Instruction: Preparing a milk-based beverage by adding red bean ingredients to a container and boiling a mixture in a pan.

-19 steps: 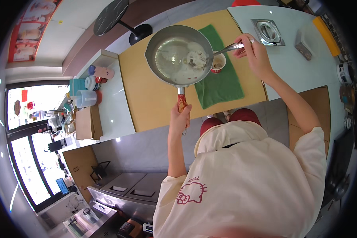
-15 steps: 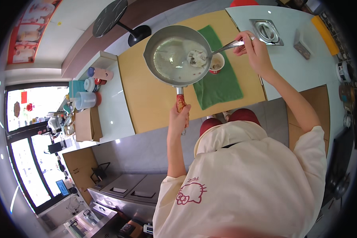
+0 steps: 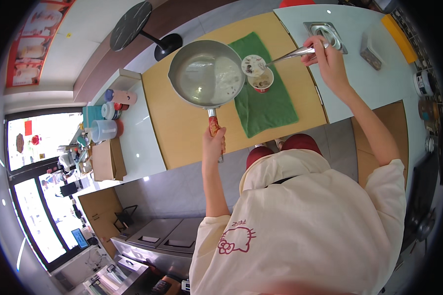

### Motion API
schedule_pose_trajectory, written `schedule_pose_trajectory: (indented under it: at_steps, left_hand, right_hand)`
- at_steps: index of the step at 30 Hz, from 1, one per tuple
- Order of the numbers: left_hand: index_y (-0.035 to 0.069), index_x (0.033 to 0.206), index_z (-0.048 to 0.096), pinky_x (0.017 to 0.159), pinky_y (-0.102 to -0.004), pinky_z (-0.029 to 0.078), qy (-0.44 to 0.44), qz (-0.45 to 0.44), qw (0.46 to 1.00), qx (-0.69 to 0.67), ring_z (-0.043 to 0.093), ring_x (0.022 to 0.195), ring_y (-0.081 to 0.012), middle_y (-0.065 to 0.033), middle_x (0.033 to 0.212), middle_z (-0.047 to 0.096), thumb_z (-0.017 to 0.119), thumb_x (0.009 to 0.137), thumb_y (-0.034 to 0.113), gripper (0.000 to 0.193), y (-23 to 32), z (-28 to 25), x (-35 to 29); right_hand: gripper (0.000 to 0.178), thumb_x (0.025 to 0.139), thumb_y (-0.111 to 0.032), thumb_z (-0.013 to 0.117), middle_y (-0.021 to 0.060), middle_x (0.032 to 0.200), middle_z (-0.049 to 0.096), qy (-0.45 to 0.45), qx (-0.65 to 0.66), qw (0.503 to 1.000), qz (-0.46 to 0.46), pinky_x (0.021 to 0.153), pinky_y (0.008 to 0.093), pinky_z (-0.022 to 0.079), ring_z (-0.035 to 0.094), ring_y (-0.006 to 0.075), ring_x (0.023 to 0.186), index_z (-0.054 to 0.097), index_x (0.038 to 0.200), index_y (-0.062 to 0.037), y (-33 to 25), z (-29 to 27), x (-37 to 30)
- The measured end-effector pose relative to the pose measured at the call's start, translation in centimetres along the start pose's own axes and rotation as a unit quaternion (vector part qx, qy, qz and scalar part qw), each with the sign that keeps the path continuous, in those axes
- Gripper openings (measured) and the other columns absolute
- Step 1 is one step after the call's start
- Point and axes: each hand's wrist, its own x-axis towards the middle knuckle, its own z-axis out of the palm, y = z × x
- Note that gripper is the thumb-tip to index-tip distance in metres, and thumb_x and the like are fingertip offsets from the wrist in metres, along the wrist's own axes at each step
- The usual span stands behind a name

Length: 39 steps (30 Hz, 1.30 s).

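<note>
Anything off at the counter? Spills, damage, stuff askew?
No spill or breakage that I can make out. One mild oddity: the pan handle in the left hand looks blotchy, red with paler patches; wear or pattern, can't tell. The cup stands on the green cloth, nothing strange there.

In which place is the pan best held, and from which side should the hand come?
Probably best by the red handle, coming from below in the picture: it is narrow and points that way, and the left hand grips it there. The wide, round pan holds pale liquid, so its side seems a poorer grip.
</note>
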Motion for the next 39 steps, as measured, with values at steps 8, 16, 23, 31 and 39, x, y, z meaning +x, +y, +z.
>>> schedule_pose_trajectory:
  at_steps: [8, 16, 23, 31, 39]
  left_hand:
    - [0.008, 0.083, 0.046, 0.033, -0.0222, 0.028, 0.025, -0.007, 1.000, 0.009, 0.034, 0.036, -0.0051, 0.0049, 0.052, 0.037, 0.059, 0.083, 0.013, 0.013, 0.3, -0.7, 0.2]
    - [0.008, 0.083, 0.046, 0.033, -0.0222, 0.028, 0.019, 0.002, 1.000, 0.001, 0.034, 0.037, -0.0048, 0.0048, 0.052, 0.038, 0.059, 0.083, 0.012, 0.013, 0.4, -0.7, -0.2]
    - [0.009, 0.080, 0.044, 0.033, -0.0222, 0.028, 0.016, 0.005, 0.999, 0.029, 0.034, 0.037, -0.0047, 0.0046, 0.052, 0.039, 0.058, 0.085, 0.012, 0.015, 1.2, 0.1, -1.4]
    - [0.008, 0.079, 0.044, 0.033, -0.0227, 0.029, -0.004, 0.013, 1.000, 0.021, 0.034, 0.036, -0.0049, 0.0043, 0.052, 0.039, 0.058, 0.084, 0.011, 0.016, 1.6, 0.9, -2.0]
    - [0.007, 0.080, 0.045, 0.032, -0.0231, 0.030, -0.013, 0.011, 0.999, 0.028, 0.035, 0.036, -0.0055, 0.0030, 0.052, 0.041, 0.059, 0.084, 0.011, 0.015, 1.6, 1.4, -2.1]
  right_hand:
    - [0.017, 0.093, -0.012, 0.048, 0.0077, 0.086, 0.062, -0.067, -0.123, 0.983, -0.115, 0.065, 0.0283, 0.052, 0.065, 0.0180, 0.077, 0.059, 0.104, -0.0061, 5.1, 0.7, -5.8]
    - [0.026, 0.084, -0.002, 0.056, 0.0104, 0.101, 0.064, -0.177, -0.197, 0.931, -0.251, 0.066, 0.0312, 0.051, 0.062, 0.0238, 0.083, 0.061, 0.109, -0.0076, 4.7, -1.2, -7.8]
    - [0.022, 0.088, -0.003, 0.054, 0.0106, 0.100, 0.065, -0.086, -0.016, 0.981, -0.175, 0.070, 0.0312, 0.050, 0.063, 0.0245, 0.082, 0.062, 0.108, -0.0043, 1.5, 2.1, -3.8]
    - [0.020, 0.096, -0.012, 0.044, 0.0123, 0.087, 0.065, -0.097, -0.035, 0.988, -0.113, 0.065, 0.0302, 0.051, 0.066, 0.0195, 0.075, 0.059, 0.105, -0.0005, 0.6, 5.6, -2.9]
    - [0.028, 0.100, -0.018, 0.036, 0.0068, 0.082, 0.060, -0.060, 0.060, 0.996, 0.006, 0.061, 0.0242, 0.053, 0.066, 0.0139, 0.070, 0.053, 0.094, 0.0036, -0.6, 5.2, -1.3]
